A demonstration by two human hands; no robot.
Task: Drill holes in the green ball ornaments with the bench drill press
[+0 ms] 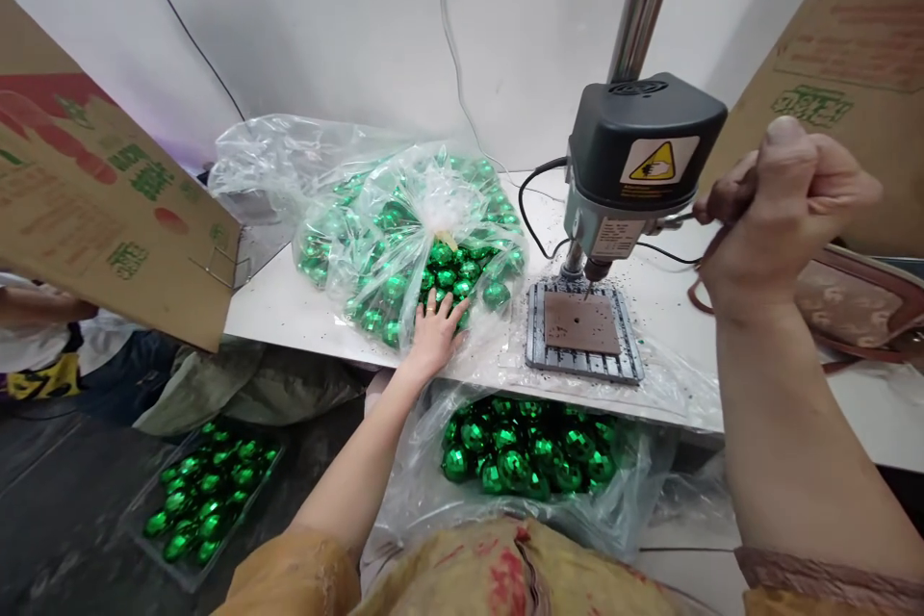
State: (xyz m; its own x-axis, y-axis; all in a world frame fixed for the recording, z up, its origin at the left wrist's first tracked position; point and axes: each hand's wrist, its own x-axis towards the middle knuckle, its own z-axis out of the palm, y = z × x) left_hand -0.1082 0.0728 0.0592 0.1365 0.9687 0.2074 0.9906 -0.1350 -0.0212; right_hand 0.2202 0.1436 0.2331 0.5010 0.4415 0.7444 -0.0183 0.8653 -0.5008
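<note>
My left hand (437, 335) reaches, fingers spread, into the mouth of a clear plastic bag (382, 212) on the table. Its fingertips touch shiny green faceted balls (454, 269) there. My right hand (786, 202) is closed in a fist around the feed handle (677, 222) of a small bench drill press (646, 144). Beneath the drill bit (588, 290) lies a brown square board (581, 322) with a small dark hole, resting on the slotted metal base (631, 361). No ball sits under the bit.
Dark shavings lie around the drill base. Below the table edge, an open plastic bag (642, 491) holds many green balls, and a clear tray (249, 510) on the floor holds more. Cardboard panels (108, 183) stand at both sides. A brown bag (859, 298) lies right. Another person's arm (43, 305) shows far left.
</note>
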